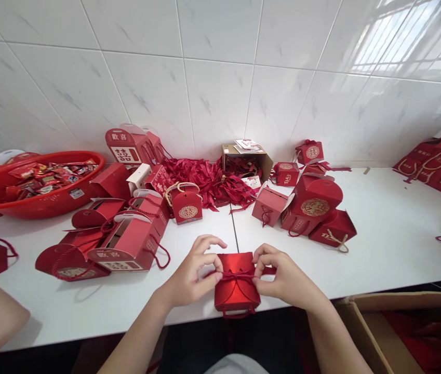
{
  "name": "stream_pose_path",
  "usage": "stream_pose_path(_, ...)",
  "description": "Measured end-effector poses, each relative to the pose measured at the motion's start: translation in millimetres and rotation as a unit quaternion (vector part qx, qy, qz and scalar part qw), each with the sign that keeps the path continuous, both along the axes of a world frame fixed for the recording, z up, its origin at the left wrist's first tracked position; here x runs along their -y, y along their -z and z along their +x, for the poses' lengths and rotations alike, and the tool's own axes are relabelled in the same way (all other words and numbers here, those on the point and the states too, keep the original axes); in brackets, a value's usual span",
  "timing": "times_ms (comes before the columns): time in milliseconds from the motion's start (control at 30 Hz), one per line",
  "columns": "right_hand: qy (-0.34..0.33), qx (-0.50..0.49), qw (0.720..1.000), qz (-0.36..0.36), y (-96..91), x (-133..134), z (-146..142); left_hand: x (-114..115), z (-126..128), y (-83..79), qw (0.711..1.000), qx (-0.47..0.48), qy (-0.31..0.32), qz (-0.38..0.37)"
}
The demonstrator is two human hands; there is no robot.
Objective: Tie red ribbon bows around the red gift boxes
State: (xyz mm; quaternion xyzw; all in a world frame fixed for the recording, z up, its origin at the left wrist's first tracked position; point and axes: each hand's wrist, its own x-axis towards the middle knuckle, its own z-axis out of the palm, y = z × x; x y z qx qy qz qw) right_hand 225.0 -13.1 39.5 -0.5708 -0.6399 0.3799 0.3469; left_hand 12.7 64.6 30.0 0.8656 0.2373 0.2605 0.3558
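Note:
A shiny red gift box (237,296) lies at the table's front edge, its overlapping curved flaps facing up and a cord handle toward me. Across its top runs a dark red ribbon (236,276), tied in a bow at the middle. My left hand (199,270) pinches the ribbon's left side between thumb and index finger, the other fingers raised and curled. On the right, my right hand (278,275) pinches the bow's other side. A ribbon end sticks out behind the right fingers. Parts of the loops are hidden by my fingertips.
A red basin (49,203) of wrapped sweets stands at the left. Red gift boxes (130,240) cluster nearby, with more boxes (316,200) at right. Loose ribbons (200,179) lie by the tiled wall beside a small carton (265,161). An open cardboard box (368,332) sits below right.

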Motion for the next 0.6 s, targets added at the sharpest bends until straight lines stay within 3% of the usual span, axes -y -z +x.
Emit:
stream_pose_path(133,0.012,0.06,0.998,0.026,-1.2,3,1,-5,-7,-4.5,0.997,-0.032,0.046,-0.046)
stream_pose_path(233,0.036,0.118,0.992,0.035,0.9,5,2,-8,-12,-2.9,0.993,-0.106,0.0,0.058)
stream_pose_path(333,0.05,0.17,0.983,0.044,3.7,8,5,-7,-18,-1.9,0.97,-0.165,-0.034,0.175)
stream_pose_path(467,0.043,0.224,0.97,0.078,2.6,13,3,-1,-19,0.0,0.942,-0.165,-0.058,0.287)
stream_pose_path(533,0.052,0.255,0.958,0.118,1.5,14,1,2,-17,3.0,0.945,-0.142,-0.06,0.289)
stream_pose_path(600,0.063,0.271,0.948,0.153,1.5,15,-2,2,-17,7.0,0.964,-0.107,-0.047,0.239)
